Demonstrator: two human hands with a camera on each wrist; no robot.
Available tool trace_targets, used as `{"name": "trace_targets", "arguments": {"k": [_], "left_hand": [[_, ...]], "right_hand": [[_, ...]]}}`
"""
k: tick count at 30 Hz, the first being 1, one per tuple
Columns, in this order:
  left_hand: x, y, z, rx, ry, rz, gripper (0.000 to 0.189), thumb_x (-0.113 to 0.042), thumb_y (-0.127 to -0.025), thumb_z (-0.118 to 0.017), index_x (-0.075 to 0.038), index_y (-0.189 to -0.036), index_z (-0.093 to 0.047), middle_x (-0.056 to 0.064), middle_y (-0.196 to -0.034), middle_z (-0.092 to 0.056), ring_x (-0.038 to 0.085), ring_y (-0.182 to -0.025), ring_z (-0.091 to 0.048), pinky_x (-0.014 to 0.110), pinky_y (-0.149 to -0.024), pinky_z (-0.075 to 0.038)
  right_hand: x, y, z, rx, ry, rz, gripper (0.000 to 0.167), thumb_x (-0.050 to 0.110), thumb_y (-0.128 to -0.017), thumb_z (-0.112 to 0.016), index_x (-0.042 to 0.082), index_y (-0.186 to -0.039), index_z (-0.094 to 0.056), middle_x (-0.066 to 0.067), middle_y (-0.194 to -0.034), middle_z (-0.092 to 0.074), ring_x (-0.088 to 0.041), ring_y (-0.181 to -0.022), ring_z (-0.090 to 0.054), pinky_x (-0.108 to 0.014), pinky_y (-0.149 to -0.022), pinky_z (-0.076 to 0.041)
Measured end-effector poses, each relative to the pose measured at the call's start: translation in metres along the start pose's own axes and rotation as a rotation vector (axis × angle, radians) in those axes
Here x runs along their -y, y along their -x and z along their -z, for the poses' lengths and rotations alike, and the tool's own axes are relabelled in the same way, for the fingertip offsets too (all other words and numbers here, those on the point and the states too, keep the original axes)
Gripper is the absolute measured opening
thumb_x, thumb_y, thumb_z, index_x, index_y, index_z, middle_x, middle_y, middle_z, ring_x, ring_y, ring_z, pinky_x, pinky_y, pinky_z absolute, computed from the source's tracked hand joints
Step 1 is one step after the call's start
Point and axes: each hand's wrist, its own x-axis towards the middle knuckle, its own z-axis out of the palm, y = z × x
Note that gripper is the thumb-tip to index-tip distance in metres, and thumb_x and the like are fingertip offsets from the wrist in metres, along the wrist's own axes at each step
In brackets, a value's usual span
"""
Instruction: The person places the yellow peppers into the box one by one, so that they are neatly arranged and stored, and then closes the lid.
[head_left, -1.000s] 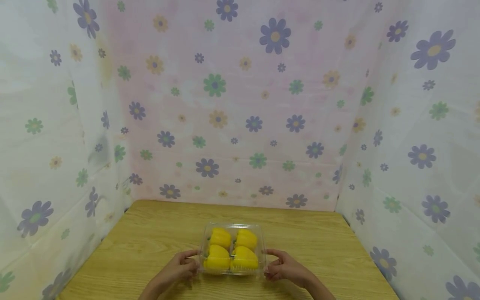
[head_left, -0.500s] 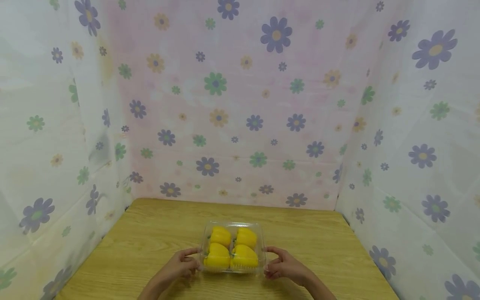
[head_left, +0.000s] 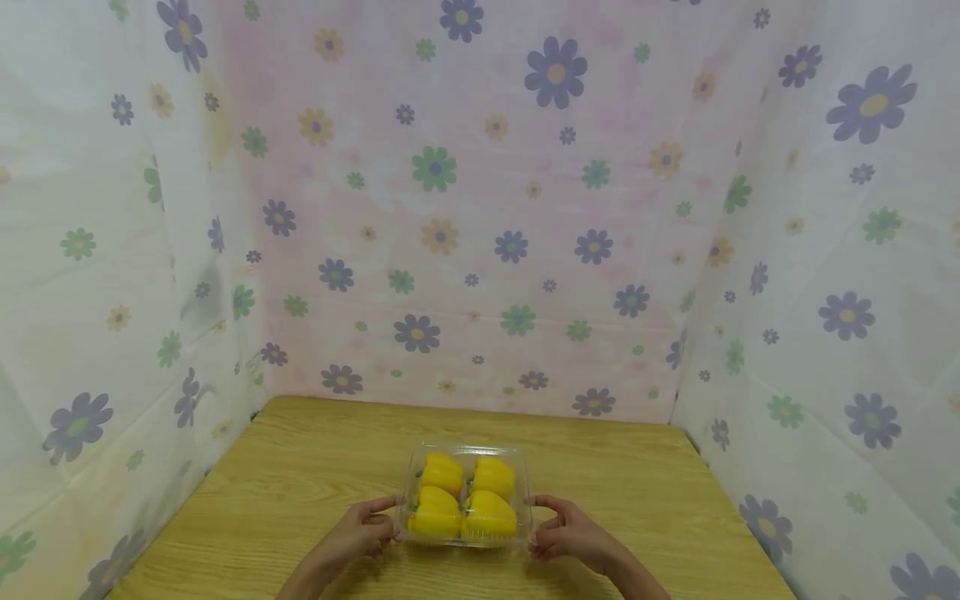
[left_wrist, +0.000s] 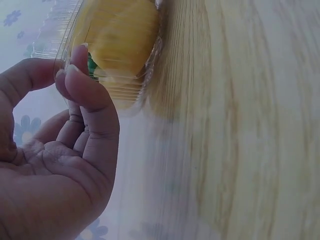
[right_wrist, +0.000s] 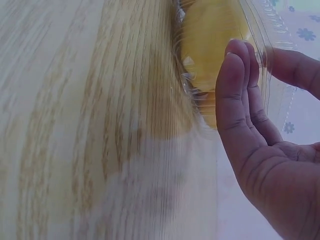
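In the head view, a clear plastic clamshell box (head_left: 522, 477) sits near the front middle of the table, its lid down over several yellow bell peppers (head_left: 489, 512) in two rows. My left hand (head_left: 352, 533) pinches the rim at its left side, thumb on one face and fingertips on the other. Opposite it, my right hand (head_left: 573, 537) grips the right rim the same way. Close up in the left wrist view, a green stem shows beside a pepper (left_wrist: 127, 40) behind the ridged wall. Another pepper (right_wrist: 207, 45) fills the box's corner in the right wrist view.
The box stands on a wood-grain table (head_left: 315, 450) that runs back to a flower-print sheet (head_left: 480, 204). Similar sheets hang along the left side (head_left: 75, 333) and right side (head_left: 810, 350), enclosing the table.
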Motion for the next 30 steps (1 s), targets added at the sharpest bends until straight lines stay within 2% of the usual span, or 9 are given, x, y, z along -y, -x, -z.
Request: {"name": "trace_targets", "arguments": {"k": [6,12,21,27,30], "left_hand": [[-0.0001,-0.0013,-0.0001,-0.022,0.01,0.008,0.066,-0.012,-0.101,-0.059,0.014,-0.154,-0.028,0.003,-0.09,-0.073,0.008,-0.07,-0.052,0.021,-0.061,-0.049],[0.0025,-0.0013,-0.0006,-0.015,0.0,0.002,0.068,-0.009,-0.099,-0.058,0.015,-0.154,-0.025,0.0,-0.083,-0.067,0.008,-0.068,-0.047,0.021,-0.061,-0.047],[0.0041,-0.0022,0.0059,0.079,0.037,-0.024,0.072,-0.012,-0.103,-0.058,0.014,-0.156,-0.016,-0.007,-0.074,-0.054,0.007,-0.068,-0.045,0.021,-0.064,-0.05],[0.0058,-0.0032,0.0076,0.086,0.066,-0.017,0.072,-0.014,-0.103,-0.06,0.01,-0.157,-0.019,-0.003,-0.088,-0.067,0.008,-0.074,-0.051,0.023,-0.066,-0.053],[0.0064,-0.0038,0.0073,0.074,0.075,-0.007,0.071,-0.014,-0.102,-0.061,0.008,-0.157,-0.021,-0.003,-0.09,-0.068,0.008,-0.074,-0.052,0.023,-0.066,-0.053]], "right_hand": [[-0.003,-0.0022,-0.0015,-0.008,-0.009,0.001,0.073,0.005,-0.097,-0.062,-0.014,-0.154,-0.02,-0.013,-0.094,-0.076,-0.021,-0.085,-0.073,-0.038,-0.081,-0.062],[-0.0045,-0.0016,-0.0047,-0.013,-0.026,-0.001,0.076,0.005,-0.097,-0.063,-0.013,-0.155,-0.017,-0.014,-0.094,-0.075,-0.021,-0.085,-0.072,-0.04,-0.082,-0.062],[-0.0047,-0.0009,-0.0001,0.011,-0.023,0.009,0.077,0.007,-0.1,-0.062,-0.011,-0.157,-0.014,-0.019,-0.1,-0.075,-0.023,-0.089,-0.073,-0.042,-0.083,-0.062],[-0.0048,-0.0001,0.0019,0.014,-0.03,0.0,0.077,0.009,-0.1,-0.063,-0.01,-0.157,-0.014,-0.02,-0.103,-0.075,-0.024,-0.092,-0.074,-0.043,-0.085,-0.061],[-0.0052,-0.0002,0.0014,0.002,-0.028,-0.005,0.078,0.01,-0.1,-0.064,-0.009,-0.157,-0.015,-0.019,-0.102,-0.074,-0.026,-0.092,-0.073,-0.043,-0.085,-0.061]]}}
